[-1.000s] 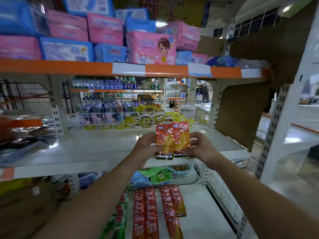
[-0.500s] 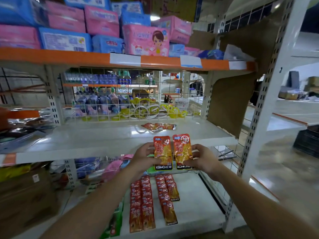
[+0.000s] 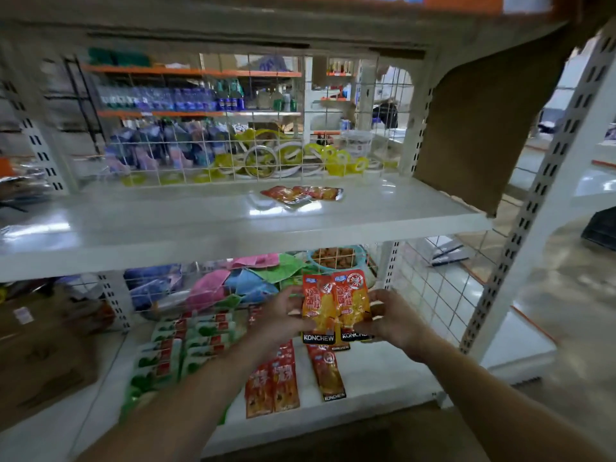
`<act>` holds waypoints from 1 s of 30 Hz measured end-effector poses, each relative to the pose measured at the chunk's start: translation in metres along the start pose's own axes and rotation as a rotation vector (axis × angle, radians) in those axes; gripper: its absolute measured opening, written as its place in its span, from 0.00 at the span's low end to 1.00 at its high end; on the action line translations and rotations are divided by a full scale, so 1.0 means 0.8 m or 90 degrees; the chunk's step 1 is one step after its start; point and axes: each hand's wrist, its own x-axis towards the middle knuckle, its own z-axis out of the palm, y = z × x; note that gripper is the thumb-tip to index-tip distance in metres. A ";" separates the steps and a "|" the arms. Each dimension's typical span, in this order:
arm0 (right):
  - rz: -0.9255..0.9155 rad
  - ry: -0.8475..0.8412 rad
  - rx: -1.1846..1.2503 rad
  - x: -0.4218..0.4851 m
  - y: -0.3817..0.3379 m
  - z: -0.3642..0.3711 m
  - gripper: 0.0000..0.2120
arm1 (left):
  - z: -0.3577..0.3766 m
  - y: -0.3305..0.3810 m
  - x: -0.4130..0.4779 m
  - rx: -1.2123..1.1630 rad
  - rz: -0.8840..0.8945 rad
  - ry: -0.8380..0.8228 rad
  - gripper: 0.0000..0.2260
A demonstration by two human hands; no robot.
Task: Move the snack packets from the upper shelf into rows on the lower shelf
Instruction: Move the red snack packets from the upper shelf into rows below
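Snack packets (image 3: 335, 308) held over the lower shelf (image 3: 383, 371)
Left hand (image 3: 283, 315) and right hand (image 3: 390, 318) pinch the pair's edges above red rows (image 3: 271, 385); more packets (image 3: 301, 194) lie on the upper shelf (image 3: 200, 221).

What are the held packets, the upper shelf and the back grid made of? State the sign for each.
The held packets: glossy printed plastic film, perhaps foil-lined; they shine and crinkle. The upper shelf: likely painted sheet metal, glossy white; lights reflect off it. The back grid: thin white-coated wire, seemingly metal; open square mesh.
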 end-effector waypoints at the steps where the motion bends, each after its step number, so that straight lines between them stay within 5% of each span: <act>1: 0.002 -0.006 0.000 0.011 0.009 0.002 0.23 | 0.001 -0.010 0.011 0.001 -0.012 0.001 0.30; 15: 0.093 -0.047 -0.071 0.191 0.117 0.030 0.22 | 0.004 -0.126 0.159 -0.003 -0.006 -0.041 0.42; 30: 0.169 0.019 -0.066 0.281 0.234 0.016 0.19 | 0.070 -0.234 0.271 0.195 0.064 -0.043 0.35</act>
